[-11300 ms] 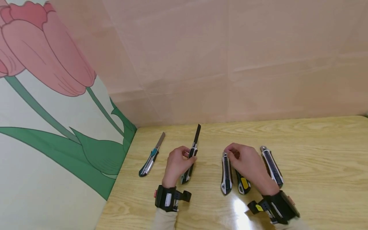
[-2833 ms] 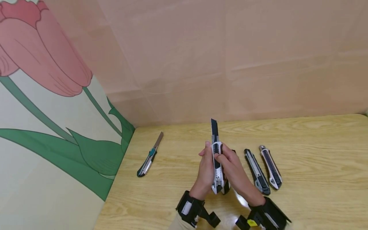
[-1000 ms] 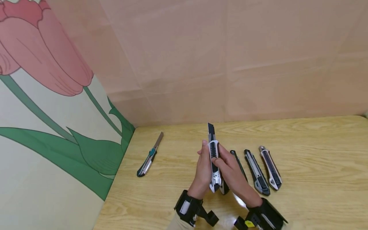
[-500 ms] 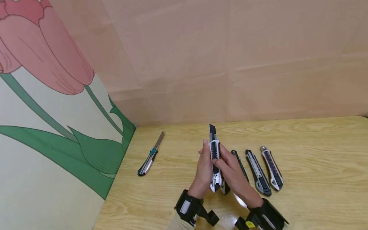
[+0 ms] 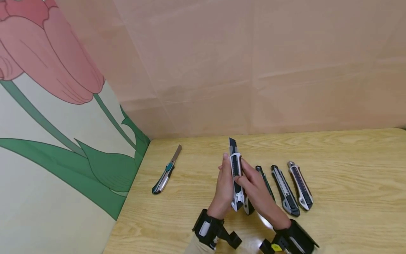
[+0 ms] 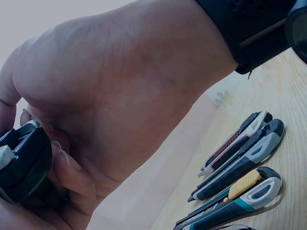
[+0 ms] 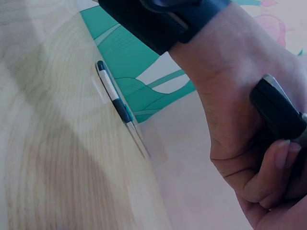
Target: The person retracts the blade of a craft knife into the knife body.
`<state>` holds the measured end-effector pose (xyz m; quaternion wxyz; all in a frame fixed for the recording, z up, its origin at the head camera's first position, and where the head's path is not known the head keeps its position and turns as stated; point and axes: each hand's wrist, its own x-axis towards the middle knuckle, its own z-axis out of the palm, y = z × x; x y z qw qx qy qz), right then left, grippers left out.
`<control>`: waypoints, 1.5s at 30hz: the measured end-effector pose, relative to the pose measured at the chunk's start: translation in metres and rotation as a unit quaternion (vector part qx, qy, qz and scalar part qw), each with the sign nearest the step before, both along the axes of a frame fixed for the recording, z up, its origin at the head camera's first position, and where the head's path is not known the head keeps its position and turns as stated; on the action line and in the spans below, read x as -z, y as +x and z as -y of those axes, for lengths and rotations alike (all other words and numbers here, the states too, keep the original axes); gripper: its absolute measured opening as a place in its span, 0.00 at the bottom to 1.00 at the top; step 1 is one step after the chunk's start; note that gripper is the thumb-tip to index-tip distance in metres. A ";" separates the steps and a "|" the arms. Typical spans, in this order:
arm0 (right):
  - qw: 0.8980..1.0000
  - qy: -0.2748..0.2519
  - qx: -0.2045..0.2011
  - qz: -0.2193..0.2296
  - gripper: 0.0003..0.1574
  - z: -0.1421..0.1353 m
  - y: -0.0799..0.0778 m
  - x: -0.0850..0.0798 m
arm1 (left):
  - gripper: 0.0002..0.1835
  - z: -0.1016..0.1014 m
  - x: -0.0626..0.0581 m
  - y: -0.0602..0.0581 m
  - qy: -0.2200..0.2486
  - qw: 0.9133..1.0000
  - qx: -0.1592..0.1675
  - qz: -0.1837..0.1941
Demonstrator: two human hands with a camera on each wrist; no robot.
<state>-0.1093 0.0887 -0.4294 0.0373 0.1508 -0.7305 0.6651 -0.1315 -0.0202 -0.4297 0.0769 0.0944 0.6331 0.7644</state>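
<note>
A white-and-black snap-off utility knife [image 5: 236, 165] points away from me, a short dark blade out at its tip. My left hand [image 5: 223, 192] grips it from the left side, thumb up along the handle. From the right, my right hand [image 5: 256, 192] holds the same knife, thumb pressed on the slider side of the handle. In the left wrist view, the dark butt of the knife [image 6: 26, 163] sits among curled fingers. The right wrist view also shows the knife's butt [image 7: 278, 108] in the grip. A second utility knife [image 5: 249, 207] is mostly hidden beneath the hands.
A silver-and-teal utility knife [image 5: 163, 179] lies at left, blade extended. To the right lie a yellow-and-teal knife [image 6: 230, 203], partly hidden in the head view, a grey-black knife [image 5: 285, 192] and a white-and-dark knife [image 5: 300, 186]. The wooden table [image 5: 355, 183] meets a pink backdrop.
The hands were apart 11.3 seconds ago, the left gripping a long-bladed knife; later both hold one knife. Since 2.8 seconds ago its exposed blade has shortened. The last second shows almost no movement.
</note>
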 end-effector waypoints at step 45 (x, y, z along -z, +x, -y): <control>0.998 -0.007 -0.049 -0.039 0.45 -0.004 -0.003 0.004 | 0.35 0.003 -0.001 -0.003 0.027 0.999 0.026 -0.019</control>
